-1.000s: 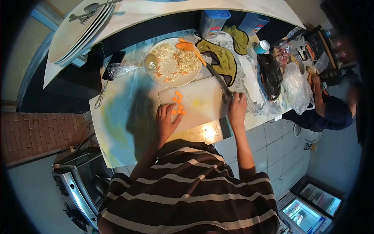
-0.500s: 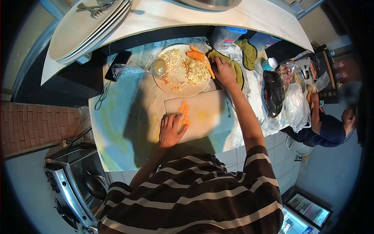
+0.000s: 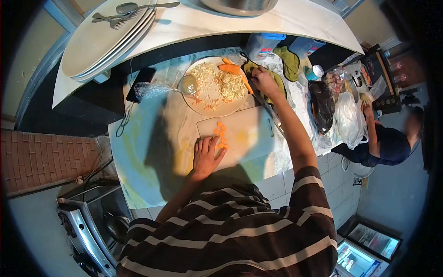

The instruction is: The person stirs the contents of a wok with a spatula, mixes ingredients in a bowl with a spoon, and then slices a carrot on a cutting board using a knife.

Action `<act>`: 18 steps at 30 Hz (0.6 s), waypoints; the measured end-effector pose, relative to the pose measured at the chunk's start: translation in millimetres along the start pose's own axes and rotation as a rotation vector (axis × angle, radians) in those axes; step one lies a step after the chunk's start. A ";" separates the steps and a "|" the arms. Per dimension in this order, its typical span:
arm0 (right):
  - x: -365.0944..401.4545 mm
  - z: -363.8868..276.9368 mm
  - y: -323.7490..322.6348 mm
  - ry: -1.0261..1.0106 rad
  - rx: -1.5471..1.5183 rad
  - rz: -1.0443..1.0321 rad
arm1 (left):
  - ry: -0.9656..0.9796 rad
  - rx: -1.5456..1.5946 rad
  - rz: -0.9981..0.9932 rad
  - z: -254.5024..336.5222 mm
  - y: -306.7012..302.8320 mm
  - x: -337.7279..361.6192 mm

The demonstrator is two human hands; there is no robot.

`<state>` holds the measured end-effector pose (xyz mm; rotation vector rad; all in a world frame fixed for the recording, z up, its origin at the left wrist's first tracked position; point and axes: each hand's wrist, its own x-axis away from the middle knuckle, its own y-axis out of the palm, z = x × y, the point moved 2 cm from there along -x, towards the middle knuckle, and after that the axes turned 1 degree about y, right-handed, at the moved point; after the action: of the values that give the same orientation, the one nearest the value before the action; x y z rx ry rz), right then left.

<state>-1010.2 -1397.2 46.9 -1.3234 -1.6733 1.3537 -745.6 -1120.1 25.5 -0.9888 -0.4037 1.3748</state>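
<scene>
Left hand (image 3: 206, 154): lies flat, palm down, on the board (image 3: 251, 136) at the board's 8 o'clock corner. Fingers are straight and slightly spread. It holds nothing. The fingertips are just beside the carrot slices (image 3: 221, 135).

Carrot slices: a small cluster of orange rounds on the 9 o'clock half of the board. The 3 o'clock half of the board is bare.

Right hand (image 3: 265, 83): extended past the board's 1 o'clock corner, arm nearly straight. The fingers are curled downward at the 3 o'clock rim of the plate (image 3: 219, 113), over the green cloth (image 3: 280, 87). The fingertips are close to the tip of the whole carrot (image 3: 232, 68). Whether they grip anything cannot be told; the back of the hand hides them.

Plate: touches the board's 12 o'clock edge. It carries pale shredded vegetable, a few orange scraps and a round pale item (image 3: 189, 84) at 9 o'clock. The whole carrot rests across its 1 o'clock rim.

Surroundings on the table (image 3: 147, 138):
- Clear plastic bag (image 3: 150, 88) and a dark phone (image 3: 142, 77), at 9 o'clock of the plate.
- Two blue-lidded tubs (image 3: 262, 44), at 1 o'clock of the plate.
- Black bag (image 3: 323, 104) and white bag (image 3: 348, 115), at 3 o'clock of the board.

A stack of plates (image 3: 99, 46) with a fork and spoon (image 3: 117, 13) sits on the raised counter at 11 o'clock. A second person (image 3: 390, 143) works at the table's 3 o'clock end.
</scene>
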 end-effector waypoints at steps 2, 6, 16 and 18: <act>-1.2 11.0 -2.0 -0.030 -0.145 0.054 | -0.005 -0.004 -0.010 0.7 -0.4 0.3; -2.4 24.8 3.6 0.158 -0.574 0.117 | -0.003 -0.021 -0.008 -0.7 0.2 -0.1; 10.1 10.9 15.4 -0.005 -0.174 0.300 | -0.006 -0.008 -0.016 -0.4 0.5 -0.5; 10.2 13.9 23.6 -0.006 -0.067 0.317 | -0.018 -0.011 -0.027 -0.8 -0.2 -1.1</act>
<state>-1018.2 -1392.9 19.1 -1.6806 -1.5720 1.4881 -745.2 -1121.3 25.5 -0.9774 -0.4374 1.3593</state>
